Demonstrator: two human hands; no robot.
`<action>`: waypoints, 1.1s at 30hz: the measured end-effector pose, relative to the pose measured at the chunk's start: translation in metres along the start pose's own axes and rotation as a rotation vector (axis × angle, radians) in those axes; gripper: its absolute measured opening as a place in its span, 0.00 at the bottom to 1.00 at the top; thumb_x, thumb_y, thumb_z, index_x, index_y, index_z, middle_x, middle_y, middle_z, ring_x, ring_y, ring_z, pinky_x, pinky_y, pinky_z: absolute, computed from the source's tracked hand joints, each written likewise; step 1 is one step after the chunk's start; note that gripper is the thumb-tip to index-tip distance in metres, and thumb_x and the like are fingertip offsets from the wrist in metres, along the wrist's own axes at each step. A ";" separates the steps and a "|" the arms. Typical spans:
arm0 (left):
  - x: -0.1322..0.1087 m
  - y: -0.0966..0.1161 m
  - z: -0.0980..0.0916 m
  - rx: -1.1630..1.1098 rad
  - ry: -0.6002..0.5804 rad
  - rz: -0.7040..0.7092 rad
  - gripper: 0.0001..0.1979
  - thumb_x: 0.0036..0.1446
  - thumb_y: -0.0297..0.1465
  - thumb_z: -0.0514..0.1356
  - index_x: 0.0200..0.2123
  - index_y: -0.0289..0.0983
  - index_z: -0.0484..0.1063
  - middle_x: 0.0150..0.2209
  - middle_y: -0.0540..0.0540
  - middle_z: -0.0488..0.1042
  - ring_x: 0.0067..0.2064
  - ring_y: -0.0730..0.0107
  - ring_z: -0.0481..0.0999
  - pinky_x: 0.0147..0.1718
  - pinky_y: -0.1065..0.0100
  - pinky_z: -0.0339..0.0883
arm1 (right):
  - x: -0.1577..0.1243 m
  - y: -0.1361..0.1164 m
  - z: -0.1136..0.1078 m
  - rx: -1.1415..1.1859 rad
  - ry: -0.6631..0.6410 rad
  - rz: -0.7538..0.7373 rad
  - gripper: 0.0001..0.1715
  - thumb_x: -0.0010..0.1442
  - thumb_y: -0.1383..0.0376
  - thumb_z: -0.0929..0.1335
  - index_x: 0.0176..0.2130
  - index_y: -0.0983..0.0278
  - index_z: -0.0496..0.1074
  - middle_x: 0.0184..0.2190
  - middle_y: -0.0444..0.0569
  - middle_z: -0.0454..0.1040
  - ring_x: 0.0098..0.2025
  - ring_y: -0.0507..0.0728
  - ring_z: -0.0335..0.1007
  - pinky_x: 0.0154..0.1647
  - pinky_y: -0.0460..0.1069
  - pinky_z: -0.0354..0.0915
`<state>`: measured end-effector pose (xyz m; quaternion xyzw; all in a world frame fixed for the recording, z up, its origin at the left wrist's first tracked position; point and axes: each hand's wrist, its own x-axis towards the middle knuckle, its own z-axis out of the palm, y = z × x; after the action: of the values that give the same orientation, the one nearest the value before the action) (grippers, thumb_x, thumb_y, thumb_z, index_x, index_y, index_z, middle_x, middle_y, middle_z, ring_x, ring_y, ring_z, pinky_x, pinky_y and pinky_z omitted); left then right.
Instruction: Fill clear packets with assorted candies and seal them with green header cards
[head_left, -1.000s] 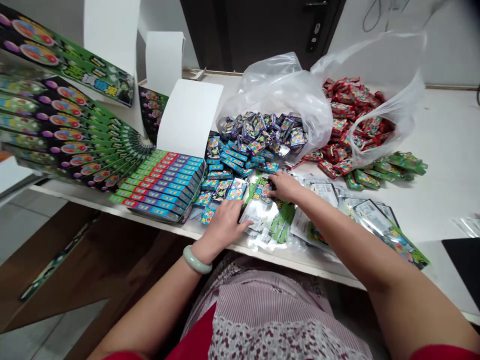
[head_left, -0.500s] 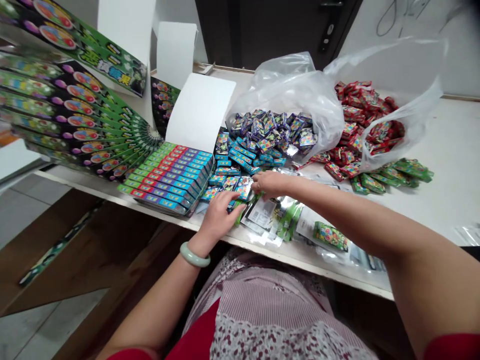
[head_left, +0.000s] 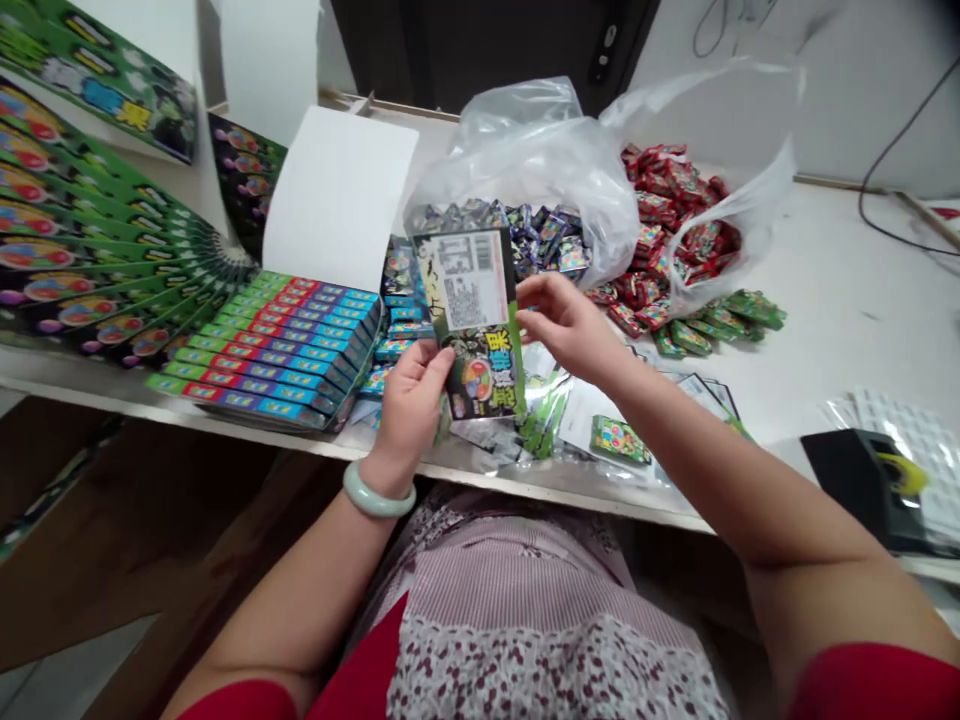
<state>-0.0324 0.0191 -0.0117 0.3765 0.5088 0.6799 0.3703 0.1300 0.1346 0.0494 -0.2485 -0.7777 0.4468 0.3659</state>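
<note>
While the left hand (head_left: 411,402) pinched its left edge, the green-and-black packet (head_left: 478,332), its white barcoded panel (head_left: 469,282) above colourful print (head_left: 486,375), was held over the table (head_left: 832,260), the right hand (head_left: 561,318) half-curled at its right edge, grip unclear.

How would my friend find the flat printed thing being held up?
Start at the white table, then find the plastic bag of purple packets. In front of that, the left hand holds a flat printed pack. Unlike those packets, it has a big white text panel above a colourful picture.
</note>
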 end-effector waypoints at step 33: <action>0.010 -0.055 0.085 0.658 -0.683 0.050 0.11 0.50 0.30 0.61 0.39 0.39 0.73 0.37 0.46 0.74 0.37 0.65 0.72 0.39 0.61 0.68 | -0.204 0.072 -0.094 -0.632 0.305 0.684 0.15 0.59 0.61 0.64 0.45 0.61 0.72 0.36 0.51 0.78 0.35 0.59 0.74 0.38 0.55 0.68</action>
<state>0.0456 0.0747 -0.0467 0.6881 0.5370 0.3286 0.3608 0.3331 0.0718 -0.0534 -0.6510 -0.6866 0.2420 0.2148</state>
